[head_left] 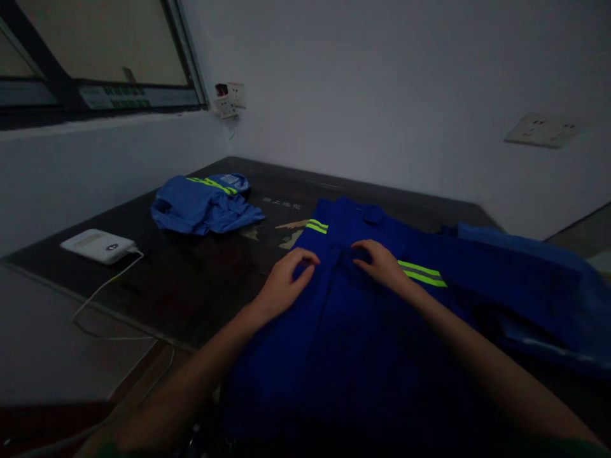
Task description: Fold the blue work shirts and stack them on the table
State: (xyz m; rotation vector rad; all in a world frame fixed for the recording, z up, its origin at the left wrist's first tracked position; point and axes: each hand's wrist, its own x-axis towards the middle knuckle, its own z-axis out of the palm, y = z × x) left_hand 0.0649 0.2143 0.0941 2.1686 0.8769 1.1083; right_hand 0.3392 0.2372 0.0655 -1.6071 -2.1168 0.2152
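Note:
A dark blue work jacket lies front up on the dark table, its collar at the far end and yellow-green reflective bands across the chest. Over its left half, as I see it, hovers or rests my left hand, fingers curved and thumb apart, nothing visible between them. My right hand is on the other side of the front opening, thumb and fingers parted above the chest. Whether either hand touches the cloth is hard to see in the dim light. One sleeve stretches to the right.
A crumpled lighter blue garment with reflective bands sits at the back left. Nearer the left edge is a white device with a white cable hanging over the table. More blue cloth lies at right. Walls close off the back.

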